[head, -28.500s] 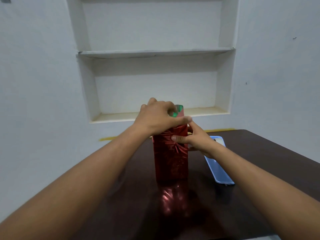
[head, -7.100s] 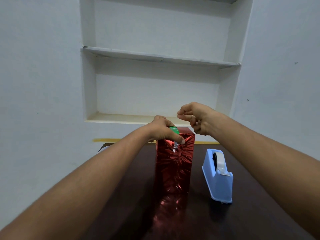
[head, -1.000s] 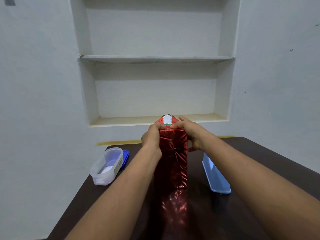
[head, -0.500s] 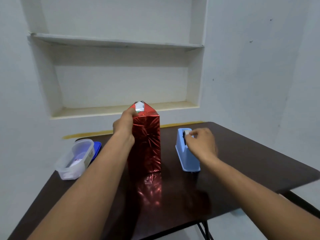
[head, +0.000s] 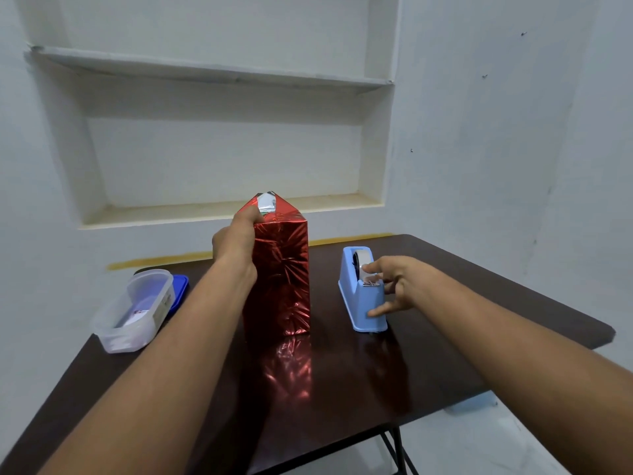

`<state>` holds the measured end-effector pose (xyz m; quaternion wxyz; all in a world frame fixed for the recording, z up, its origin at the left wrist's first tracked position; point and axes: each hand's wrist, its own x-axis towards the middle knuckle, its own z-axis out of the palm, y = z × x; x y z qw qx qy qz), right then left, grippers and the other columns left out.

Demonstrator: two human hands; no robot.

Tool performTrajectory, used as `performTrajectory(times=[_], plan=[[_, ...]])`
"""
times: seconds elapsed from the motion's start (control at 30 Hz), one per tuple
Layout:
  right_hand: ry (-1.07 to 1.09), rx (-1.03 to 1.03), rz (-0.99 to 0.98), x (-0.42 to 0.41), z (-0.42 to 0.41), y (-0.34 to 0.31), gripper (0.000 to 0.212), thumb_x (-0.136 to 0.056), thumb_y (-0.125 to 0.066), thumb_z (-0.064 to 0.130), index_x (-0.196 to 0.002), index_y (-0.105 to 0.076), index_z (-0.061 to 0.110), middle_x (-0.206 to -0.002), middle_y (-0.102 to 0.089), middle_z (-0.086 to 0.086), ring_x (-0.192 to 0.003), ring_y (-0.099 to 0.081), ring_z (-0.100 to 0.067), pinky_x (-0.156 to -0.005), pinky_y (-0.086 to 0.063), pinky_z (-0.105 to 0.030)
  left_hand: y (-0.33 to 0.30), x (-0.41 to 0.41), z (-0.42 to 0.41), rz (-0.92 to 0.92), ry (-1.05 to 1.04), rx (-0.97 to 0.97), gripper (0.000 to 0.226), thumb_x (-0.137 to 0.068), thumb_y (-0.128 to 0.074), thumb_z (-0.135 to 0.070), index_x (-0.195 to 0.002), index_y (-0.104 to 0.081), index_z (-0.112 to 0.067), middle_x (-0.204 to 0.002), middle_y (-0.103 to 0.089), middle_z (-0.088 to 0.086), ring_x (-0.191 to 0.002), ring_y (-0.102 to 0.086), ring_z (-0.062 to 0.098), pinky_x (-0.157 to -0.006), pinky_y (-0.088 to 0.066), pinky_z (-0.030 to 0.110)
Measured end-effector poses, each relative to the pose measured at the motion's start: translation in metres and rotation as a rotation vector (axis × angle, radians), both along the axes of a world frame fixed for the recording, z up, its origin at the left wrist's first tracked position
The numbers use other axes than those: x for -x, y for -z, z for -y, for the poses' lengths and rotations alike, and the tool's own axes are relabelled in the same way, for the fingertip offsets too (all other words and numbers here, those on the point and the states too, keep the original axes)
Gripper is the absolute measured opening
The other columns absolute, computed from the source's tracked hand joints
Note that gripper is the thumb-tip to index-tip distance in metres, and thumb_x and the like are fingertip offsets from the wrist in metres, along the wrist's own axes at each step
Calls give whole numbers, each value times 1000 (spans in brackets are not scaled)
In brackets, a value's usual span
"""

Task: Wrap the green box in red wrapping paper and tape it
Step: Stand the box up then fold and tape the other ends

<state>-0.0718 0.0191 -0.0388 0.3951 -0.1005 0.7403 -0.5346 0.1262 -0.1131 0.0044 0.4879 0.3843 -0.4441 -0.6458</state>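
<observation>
- The box (head: 279,272), fully clad in red wrapping paper (head: 291,296), stands upright mid-table (head: 479,286); the top flaps are folded to a peak showing a silver underside.
- Left hand (head: 236,240) grips its upper left edge, thumb pinning the fold.
- Right hand (head: 400,286), a second ago on the box top, now rests loose-fingered at the blue tape dispenser (head: 361,296), fingertips on the tape end, nothing gripped.
- Judgement: tape for the top fold comes next.
- A clear lidded container (head: 137,310) sits idle left.
</observation>
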Motion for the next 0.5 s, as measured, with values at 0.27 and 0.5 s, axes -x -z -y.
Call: performTrajectory(times=[0.27, 0.5], plan=[[131, 205, 57, -12, 9, -8, 35, -91, -60, 9, -126, -63, 9, -132, -47, -14, -113, -45, -45, -54, -43, -84, 0, -1, -1, 20, -6, 7, 43, -60, -73, -32, -99, -67, -15, -102, -77, 11, -93, -74, 31, -90, -60, 52], [277, 397, -46, -33, -5, 17, 13, -84, -64, 10, -98, -64, 10, -110, -67, -13, -102, -60, -37, -80, -54, -70, -1, -3, -2, 13, -5, 12, 48, -58, -72, -34, -101, -64, -16, -101, -75, 10, -95, -73, 31, -92, -59, 52]])
